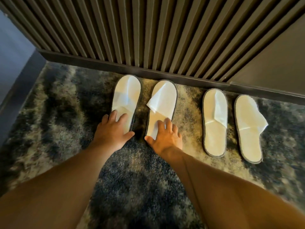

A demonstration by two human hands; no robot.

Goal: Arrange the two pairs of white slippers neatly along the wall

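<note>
Slippers, four, flat white fabric with dark grey piping, soft uppers creased: left pair (143, 103) at frame centre, right pair (231, 124) centre-right, toes beside the ribbed dark wall panelling (148, 38), on mottled grey shag carpet (49, 113). Left hand (113, 128) and right hand (165, 134) spread flat on left pair's heels, gripping nothing.

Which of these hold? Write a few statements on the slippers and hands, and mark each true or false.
1. Four white slippers lie on the carpet. True.
2. The left hand rests on the far-left slipper. True.
3. The right hand touches the far-right slipper. False: it rests on the second slipper from the left.
4. The slippers' toes point away from the slatted wall. False: toward it.
5. The right pair is untouched. True.
</note>
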